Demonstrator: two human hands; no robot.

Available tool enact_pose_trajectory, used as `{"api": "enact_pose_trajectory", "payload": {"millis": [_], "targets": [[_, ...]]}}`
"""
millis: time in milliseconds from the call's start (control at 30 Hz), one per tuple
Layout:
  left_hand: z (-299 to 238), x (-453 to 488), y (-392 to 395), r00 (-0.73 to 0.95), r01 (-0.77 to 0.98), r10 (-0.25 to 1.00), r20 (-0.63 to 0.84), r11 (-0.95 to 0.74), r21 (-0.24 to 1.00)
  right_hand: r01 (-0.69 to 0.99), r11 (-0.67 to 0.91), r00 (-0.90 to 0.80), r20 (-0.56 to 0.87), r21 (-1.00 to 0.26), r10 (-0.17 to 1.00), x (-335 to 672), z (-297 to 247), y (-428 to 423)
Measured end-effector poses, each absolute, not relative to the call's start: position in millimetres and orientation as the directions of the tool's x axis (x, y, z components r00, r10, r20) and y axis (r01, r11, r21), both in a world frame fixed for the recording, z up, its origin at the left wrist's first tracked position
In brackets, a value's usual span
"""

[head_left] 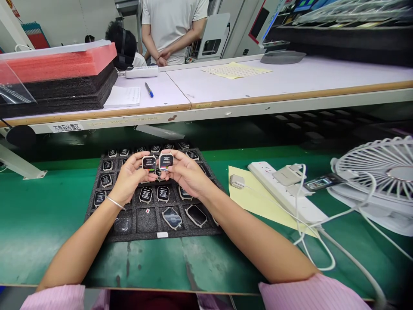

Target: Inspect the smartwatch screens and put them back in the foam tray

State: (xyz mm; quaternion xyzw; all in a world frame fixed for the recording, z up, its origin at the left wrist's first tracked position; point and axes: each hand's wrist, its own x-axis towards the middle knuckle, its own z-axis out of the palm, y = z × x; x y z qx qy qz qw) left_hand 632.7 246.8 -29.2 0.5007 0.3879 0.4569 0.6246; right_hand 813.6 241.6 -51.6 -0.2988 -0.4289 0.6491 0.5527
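Observation:
My left hand (131, 177) is closed on a square smartwatch case (149, 164) with a lit screen showing white text and a coloured strip. A second, similar smartwatch case (166, 160) is pinched in my right hand (187, 173), side by side with the first. Both are held over a black foam tray (146, 220) with square pockets. Several strapless watches sit in the pockets, many with lit text, such as one watch (146, 195) just below my hands. Two watches in the near row, including one tilted watch (172, 218), have dark screens.
On the right lie a white power strip (290, 193), a yellow sheet (245, 193), loose white cables and a white fan (380, 176). A shelf (206, 103) crosses behind the tray, carrying foam stacks (58, 86) and a pen (149, 90). Other people are beyond it.

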Motion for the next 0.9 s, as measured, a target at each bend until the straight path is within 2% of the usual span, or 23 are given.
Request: {"api": "enact_pose_trajectory", "payload": {"millis": [900], "targets": [[-32.5, 633.1, 247.3, 0.285, -0.171, 0.958, -0.026, 0.078, 0.982, -0.428, -0.012, -0.226, 0.094, -0.904, 0.970, 813.2, -52.4, 240.6]]}}
